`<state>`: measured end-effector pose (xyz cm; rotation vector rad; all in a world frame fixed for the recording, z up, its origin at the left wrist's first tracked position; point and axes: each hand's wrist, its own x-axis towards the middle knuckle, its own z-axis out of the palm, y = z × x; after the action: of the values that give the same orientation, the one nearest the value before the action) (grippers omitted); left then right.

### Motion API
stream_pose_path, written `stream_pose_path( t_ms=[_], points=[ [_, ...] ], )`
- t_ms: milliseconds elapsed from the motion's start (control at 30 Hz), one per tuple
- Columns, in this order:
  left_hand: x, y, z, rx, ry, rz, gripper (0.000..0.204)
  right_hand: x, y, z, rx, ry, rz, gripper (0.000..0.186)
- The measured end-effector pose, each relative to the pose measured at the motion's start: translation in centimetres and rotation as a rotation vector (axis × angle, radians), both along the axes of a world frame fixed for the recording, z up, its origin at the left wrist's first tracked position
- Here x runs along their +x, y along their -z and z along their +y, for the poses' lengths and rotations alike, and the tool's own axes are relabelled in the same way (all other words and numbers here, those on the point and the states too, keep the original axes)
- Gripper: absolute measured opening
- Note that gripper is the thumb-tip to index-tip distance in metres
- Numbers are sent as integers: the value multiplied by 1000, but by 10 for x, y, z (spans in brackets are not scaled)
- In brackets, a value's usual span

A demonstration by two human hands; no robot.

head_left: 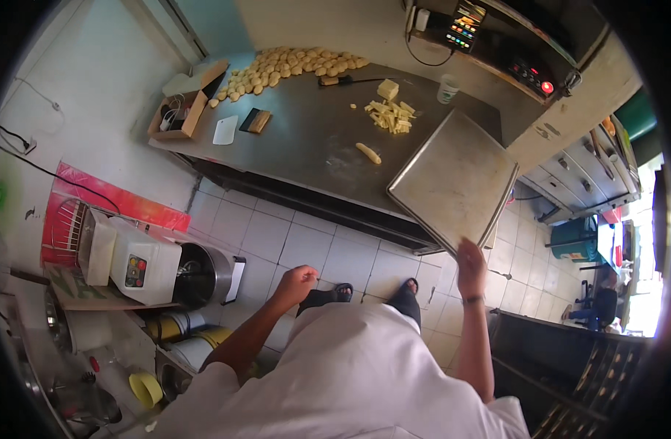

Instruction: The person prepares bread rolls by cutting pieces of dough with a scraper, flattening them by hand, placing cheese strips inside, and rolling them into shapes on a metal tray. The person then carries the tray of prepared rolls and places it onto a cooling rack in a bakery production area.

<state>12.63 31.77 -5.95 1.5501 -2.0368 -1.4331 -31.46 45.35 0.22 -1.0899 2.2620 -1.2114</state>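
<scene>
My right hand [471,269] grips the near corner of a flat metal baking tray [460,179], which overlaps the right end of the steel table [291,157]. Held out over the floor, away from the table, my left hand [299,284] has its fingers curled in, with nothing visible in them. A single dough roll [368,153] lies left of the tray. Behind it are a heap of pale yellow sticks [391,117] and a block [387,89] of the same colour. Many dough balls [284,66] cover the table's far left side, beside a long knife [335,81].
On the table's left stand an open cardboard box [178,113], a white scraper [225,130] and a wooden-handled scraper [257,121]. A plastic cup [447,88] is near the wall. A mixer [148,263] stands at left, a dark rack [548,358] at right.
</scene>
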Motion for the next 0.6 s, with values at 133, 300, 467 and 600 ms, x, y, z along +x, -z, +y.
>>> stream_pose_path(
  t_ms=[133, 300, 467, 600],
  points=[
    [3, 4, -30, -88, -30, 165, 18, 50, -11, -164, -18, -369, 80, 30],
    [-22, -20, -57, -87, -66, 245, 20, 67, 11, -313, 8, -410, 391, 28],
    [36, 31, -62, 5, 42, -168, 30, 52, 108, -367, 406, -330, 398, 34],
    [132, 37, -39, 360, -114, -406, 30, 46, 22, -363, 253, -391, -135, 35]
  ],
)
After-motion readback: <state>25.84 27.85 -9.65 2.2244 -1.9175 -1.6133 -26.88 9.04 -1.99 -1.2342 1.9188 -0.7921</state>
